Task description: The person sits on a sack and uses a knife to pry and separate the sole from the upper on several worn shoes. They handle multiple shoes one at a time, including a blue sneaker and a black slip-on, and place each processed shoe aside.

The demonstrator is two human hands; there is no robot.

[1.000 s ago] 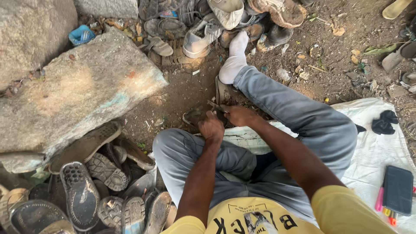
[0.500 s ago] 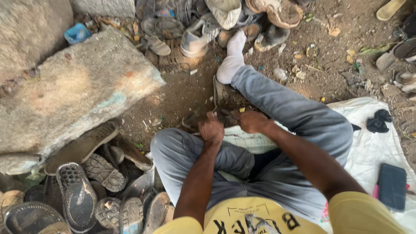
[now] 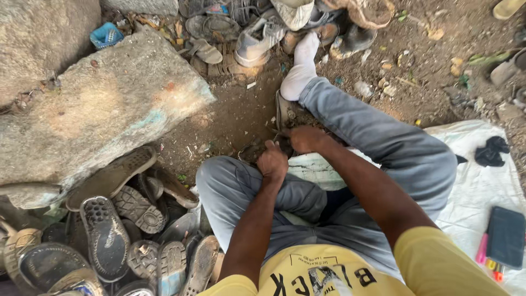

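- The person sits on a white sheet (image 3: 476, 181) with legs in grey trousers; both hands meet just above the middle of the view.
- The left hand (image 3: 272, 161) is curled into a fist and presses down on a dark, worn shoe (image 3: 253, 152) lying on the dirt; whether the fingers actually clamp it cannot be told.
- The right hand (image 3: 306, 138), at 2 o'clock from the left, is closed over the shoe's far end; what it pinches is hidden.
- The shoe's long axis appears to run from 8 o'clock to 2 o'clock; its toe direction cannot be read.
- Judged by its look, the shoe is light, flexible and gritty, best held by the sole edge.
- A large stone slab (image 3: 104, 109) lies at 10 o'clock; a heap of old soles (image 3: 109, 235) at 8 o'clock; a dark phone (image 3: 505, 237) at 4 o'clock.
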